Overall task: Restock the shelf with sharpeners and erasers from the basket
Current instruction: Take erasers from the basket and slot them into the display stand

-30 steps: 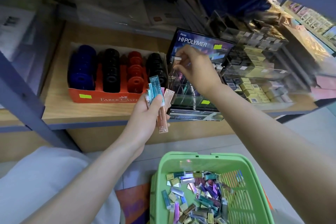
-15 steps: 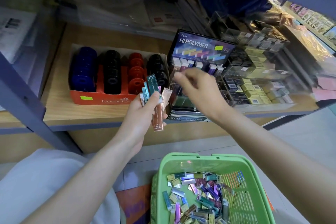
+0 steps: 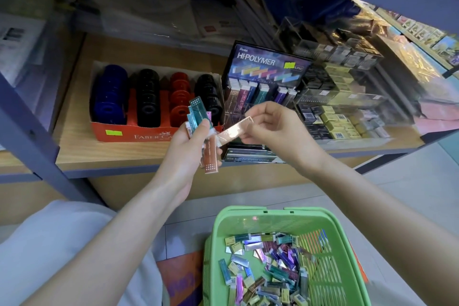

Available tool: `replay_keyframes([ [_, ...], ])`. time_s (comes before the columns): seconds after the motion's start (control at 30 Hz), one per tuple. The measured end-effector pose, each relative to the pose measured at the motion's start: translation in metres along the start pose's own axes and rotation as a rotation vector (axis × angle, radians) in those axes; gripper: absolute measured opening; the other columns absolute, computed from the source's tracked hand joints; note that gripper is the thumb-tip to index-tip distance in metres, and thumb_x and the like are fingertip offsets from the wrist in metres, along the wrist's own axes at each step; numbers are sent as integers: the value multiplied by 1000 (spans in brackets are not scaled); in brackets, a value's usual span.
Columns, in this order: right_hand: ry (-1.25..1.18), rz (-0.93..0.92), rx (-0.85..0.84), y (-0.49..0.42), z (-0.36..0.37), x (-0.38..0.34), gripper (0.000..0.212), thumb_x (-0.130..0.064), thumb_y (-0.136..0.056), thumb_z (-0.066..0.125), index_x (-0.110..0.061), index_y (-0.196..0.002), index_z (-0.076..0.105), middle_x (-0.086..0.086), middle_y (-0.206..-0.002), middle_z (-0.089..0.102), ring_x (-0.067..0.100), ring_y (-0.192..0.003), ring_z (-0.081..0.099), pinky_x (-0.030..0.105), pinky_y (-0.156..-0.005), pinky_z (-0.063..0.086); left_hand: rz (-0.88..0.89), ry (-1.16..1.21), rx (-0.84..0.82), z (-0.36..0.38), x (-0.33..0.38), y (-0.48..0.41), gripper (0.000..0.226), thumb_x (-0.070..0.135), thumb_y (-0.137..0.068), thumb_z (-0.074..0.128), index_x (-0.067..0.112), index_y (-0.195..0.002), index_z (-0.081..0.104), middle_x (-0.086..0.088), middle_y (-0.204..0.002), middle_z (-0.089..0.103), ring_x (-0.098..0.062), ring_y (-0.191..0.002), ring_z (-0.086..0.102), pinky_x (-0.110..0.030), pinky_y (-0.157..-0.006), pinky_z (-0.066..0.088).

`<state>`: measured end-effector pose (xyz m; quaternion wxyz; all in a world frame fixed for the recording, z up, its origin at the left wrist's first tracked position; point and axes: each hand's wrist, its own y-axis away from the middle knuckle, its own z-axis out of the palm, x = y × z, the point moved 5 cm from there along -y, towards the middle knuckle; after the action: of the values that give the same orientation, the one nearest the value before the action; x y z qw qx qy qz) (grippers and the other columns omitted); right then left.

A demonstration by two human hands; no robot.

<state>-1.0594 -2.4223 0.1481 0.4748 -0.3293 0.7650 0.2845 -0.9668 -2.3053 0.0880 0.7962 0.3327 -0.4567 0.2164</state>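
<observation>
Erasers (image 3: 198,117) sit fanned in the curled left hand (image 3: 188,144) above the green basket (image 3: 248,217), while the right hand (image 3: 278,131) beside it pinches one copper eraser (image 3: 233,133) between thumb and forefinger.

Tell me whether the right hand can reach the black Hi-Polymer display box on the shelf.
Probably yes: the right hand, pinching the pink foil eraser, hangs just before the black Hi-Polymer display box; nothing lies between.

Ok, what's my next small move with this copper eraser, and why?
Probably carry the shiny copper slim eraser pinched in your right hand up to the black Hi-Polymer display box and slot it in; its nearer compartments look unfilled, and your left hand grips more slim erasers.
</observation>
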Motion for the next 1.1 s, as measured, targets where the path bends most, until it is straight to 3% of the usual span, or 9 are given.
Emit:
replay_keyframes([
  [0.1,442,-138,-42,7,4,0,17,-10,-86,65,-23,-96,62,-8,-80,61,3,-69,56,13,-68,44,36,-34,14,-1,0,-2,19,30,-99,45,24,-113,57,2,-81,60,-9,-65,58,-27,-56,54],
  [0.23,798,-301,-95,13,13,-6,6,-27,-85,69,-25,-91,68,-11,-82,59,2,-81,45,14,-72,38,70,-42,-21,2,2,0,13,28,-99,45,31,-104,56,4,-85,63,-3,-66,62,-27,-57,54],
  [0.3,827,-308,-109,11,12,-8,5,-27,-85,68,-23,-85,66,-11,-83,57,-2,-76,44,11,-69,37,63,-26,-29,2,3,1,12,28,-99,45,29,-104,56,2,-85,62,-2,-61,61,-24,-49,51],
  [0.4,749,-279,-52,5,3,-13,6,-22,-89,63,-17,-88,60,-2,-83,60,2,-66,50,12,-63,41,60,-27,-10,0,4,0,16,29,-99,46,25,-109,57,2,-84,61,-10,-67,55,-28,-56,51],
  [0.53,557,-265,173,-15,-17,-23,15,-18,-92,57,-17,-96,42,5,-84,65,19,-75,64,28,-69,51,57,-23,0,-2,5,-2,17,30,-99,46,26,-112,57,2,-88,64,-10,-66,55,-31,-63,51],
  [0.63,385,-285,212,-36,-16,-24,29,-9,-90,56,-30,-92,36,9,-90,68,23,-79,68,42,-77,55,48,-27,-3,-3,4,-2,19,30,-99,45,25,-114,56,2,-86,64,-8,-60,55,-26,-54,51],
  [0.87,654,-352,186,-73,-5,-13,14,-1,-93,52,-12,-101,56,5,-86,60,24,-77,63,45,-75,53,37,-67,-3,-7,5,-3,11,31,-99,45,35,-104,55,3,-89,65,-7,-67,57,-33,-68,53],
  [1.0,764,-425,187,-74,-12,-20,17,2,-92,51,-11,-100,60,9,-96,60,21,-81,61,44,-76,52,42,-82,-20,-9,6,-3,11,32,-99,45,36,-103,54,3,-90,65,-5,-63,57,-25,-54,51],
  [1.1,777,-446,159,-71,-13,-23,14,2,-91,54,-7,-99,62,4,-98,61,24,-86,61,35,-78,49,41,-78,-32,-8,5,-4,10,32,-99,46,36,-102,54,2,-89,65,1,-57,58,-27,-58,53],
])
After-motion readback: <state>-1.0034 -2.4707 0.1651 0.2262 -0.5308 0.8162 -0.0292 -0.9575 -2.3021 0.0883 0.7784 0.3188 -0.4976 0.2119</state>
